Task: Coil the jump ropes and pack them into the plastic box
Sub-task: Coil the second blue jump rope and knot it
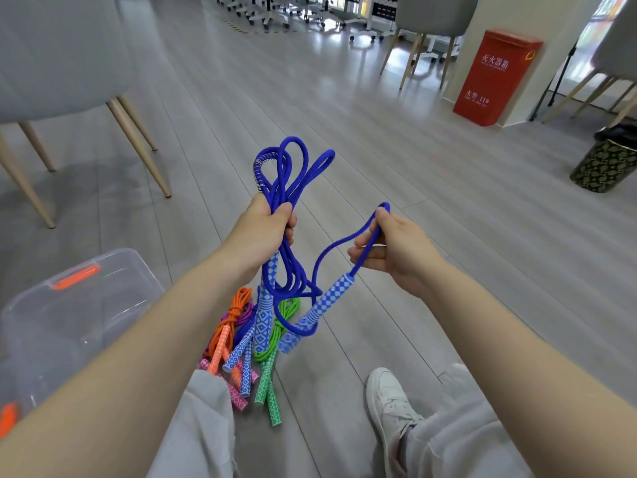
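The plastic box [69,305] stands on the floor [379,150] at lower left; a pile of jump ropes [248,353] lies just right of it. One jump rope [289,188] hangs at frame centre between left hand [262,229] and right hand [396,250].

A grey plank floor [344,108] spreads across the room; a grey chair [51,53] on pale wooden legs stands at the left; a red box with white lettering [496,77] leans by a pillar at the right; a dark patterned bin [603,165] sits beyond it; a white sneaker [387,398] rests below, beside grey trouser legs [458,439].
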Demonstrator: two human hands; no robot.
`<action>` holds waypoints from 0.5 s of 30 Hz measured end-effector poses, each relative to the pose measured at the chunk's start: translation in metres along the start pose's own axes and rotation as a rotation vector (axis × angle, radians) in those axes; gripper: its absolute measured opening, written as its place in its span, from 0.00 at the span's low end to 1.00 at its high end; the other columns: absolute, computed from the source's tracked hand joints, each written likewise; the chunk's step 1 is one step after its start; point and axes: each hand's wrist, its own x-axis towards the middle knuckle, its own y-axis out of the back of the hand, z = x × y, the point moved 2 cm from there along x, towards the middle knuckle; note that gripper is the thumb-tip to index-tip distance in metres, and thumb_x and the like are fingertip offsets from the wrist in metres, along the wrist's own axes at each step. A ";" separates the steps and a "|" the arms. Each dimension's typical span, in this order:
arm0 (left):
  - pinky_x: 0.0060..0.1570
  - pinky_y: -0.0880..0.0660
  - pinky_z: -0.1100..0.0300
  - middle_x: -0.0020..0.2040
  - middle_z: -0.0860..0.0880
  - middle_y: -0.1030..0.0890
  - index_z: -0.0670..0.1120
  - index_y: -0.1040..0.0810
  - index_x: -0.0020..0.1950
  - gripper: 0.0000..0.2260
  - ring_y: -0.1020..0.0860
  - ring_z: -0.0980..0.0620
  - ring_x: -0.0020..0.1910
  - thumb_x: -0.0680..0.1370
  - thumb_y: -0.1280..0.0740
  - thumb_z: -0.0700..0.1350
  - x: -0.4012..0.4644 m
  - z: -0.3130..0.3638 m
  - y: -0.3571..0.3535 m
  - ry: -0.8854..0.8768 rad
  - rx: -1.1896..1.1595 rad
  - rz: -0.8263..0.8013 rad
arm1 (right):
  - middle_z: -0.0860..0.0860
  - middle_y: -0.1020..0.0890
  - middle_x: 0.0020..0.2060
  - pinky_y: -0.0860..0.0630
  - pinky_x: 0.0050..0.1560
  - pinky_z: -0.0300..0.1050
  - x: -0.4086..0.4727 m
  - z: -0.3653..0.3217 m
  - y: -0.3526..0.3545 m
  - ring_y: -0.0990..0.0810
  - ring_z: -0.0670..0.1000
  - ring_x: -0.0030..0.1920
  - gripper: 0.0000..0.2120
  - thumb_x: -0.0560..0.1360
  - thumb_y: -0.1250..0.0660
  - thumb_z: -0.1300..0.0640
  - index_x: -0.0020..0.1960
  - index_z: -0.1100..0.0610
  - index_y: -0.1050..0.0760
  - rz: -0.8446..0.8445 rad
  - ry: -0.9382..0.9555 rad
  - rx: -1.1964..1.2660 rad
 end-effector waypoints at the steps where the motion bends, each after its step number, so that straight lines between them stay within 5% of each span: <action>1: 0.46 0.22 0.53 0.38 0.50 0.24 0.43 0.29 0.57 0.06 0.26 0.53 0.35 0.81 0.42 0.43 0.000 0.000 0.000 -0.001 0.013 -0.004 | 0.55 0.23 0.31 0.17 0.41 0.53 0.001 0.000 0.002 0.19 0.56 0.31 0.15 0.83 0.46 0.50 0.44 0.58 0.31 -0.004 -0.013 0.001; 8: 0.41 0.24 0.57 0.38 0.50 0.24 0.46 0.29 0.55 0.04 0.27 0.54 0.35 0.82 0.42 0.43 0.002 0.000 0.008 -0.001 0.035 0.005 | 0.47 0.40 0.25 0.45 0.23 0.38 0.009 -0.018 0.035 0.46 0.47 0.24 0.15 0.82 0.44 0.48 0.41 0.56 0.29 0.024 0.028 0.013; 11: 0.42 0.24 0.55 0.39 0.49 0.25 0.47 0.30 0.52 0.03 0.27 0.52 0.36 0.81 0.42 0.44 0.007 -0.002 0.018 -0.014 0.084 0.066 | 0.49 0.35 0.26 0.42 0.24 0.38 0.014 -0.024 0.062 0.40 0.48 0.23 0.16 0.81 0.43 0.49 0.40 0.55 0.24 0.182 0.105 -0.353; 15: 0.44 0.24 0.53 0.39 0.48 0.24 0.47 0.30 0.52 0.03 0.27 0.51 0.36 0.81 0.42 0.44 0.013 -0.002 0.031 -0.020 0.083 0.171 | 0.52 0.24 0.37 0.33 0.41 0.44 0.021 -0.026 0.092 0.28 0.55 0.37 0.12 0.78 0.38 0.49 0.43 0.54 0.21 0.429 0.250 -0.862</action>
